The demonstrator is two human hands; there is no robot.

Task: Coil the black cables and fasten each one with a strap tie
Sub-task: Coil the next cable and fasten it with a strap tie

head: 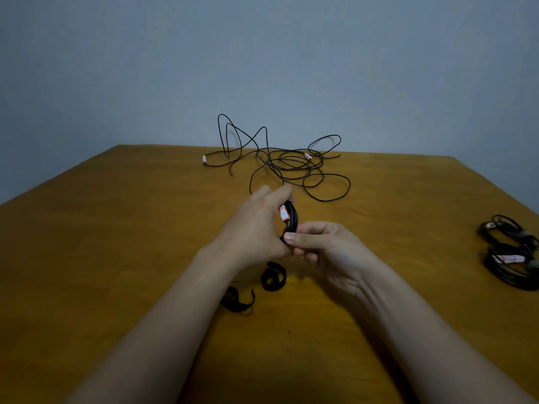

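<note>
**Black cable coil held up between both hands**

Black cable, wound into a small tight coil (291, 218), is held just above a brown wooden surface (116, 228), near its middle. The left hand (256, 225) is curled round the upper part of the coil, its grip clamped there, probably so that the loops are kept from springing apart. The right hand (323, 243) is pinched on the coil's lower edge. Whether a tie is already caught in that grip cannot be told. A white and red tag (283, 212) is seen on the coil. Two strap ties (272, 277) are laid just below the hands, likely for easy reach. Loose cables (291, 164) are tangled at the far edge, not yet coiled. Two finished coils (510, 252) are set aside at the right edge.
</note>
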